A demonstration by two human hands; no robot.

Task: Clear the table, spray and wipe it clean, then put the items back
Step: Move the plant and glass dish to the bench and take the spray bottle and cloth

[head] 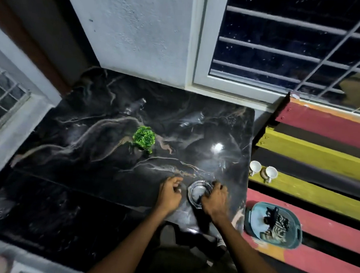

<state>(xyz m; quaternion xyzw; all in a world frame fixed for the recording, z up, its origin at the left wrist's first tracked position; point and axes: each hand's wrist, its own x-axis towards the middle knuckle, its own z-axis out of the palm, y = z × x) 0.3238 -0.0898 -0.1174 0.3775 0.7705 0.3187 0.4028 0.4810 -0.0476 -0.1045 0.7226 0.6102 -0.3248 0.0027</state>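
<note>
A black marble-patterned table (88, 151) fills the middle of the view. Near its front right corner lies a clear glass ashtray (197, 192). My right hand (214, 199) grips the ashtray's right rim, fingers curled over it. My left hand (171, 192) sits just left of the ashtray with fingers loosely curled, holding nothing and not touching the glass. A small green artificial plant (143, 138) stands in the middle of the table.
A striped red, yellow and black bench (323, 150) runs along the table's right side. On it stand two white cups (254, 167) (271, 173) and a blue tray (252, 218) carrying a zebra figurine (277, 228). A wall and barred window lie behind.
</note>
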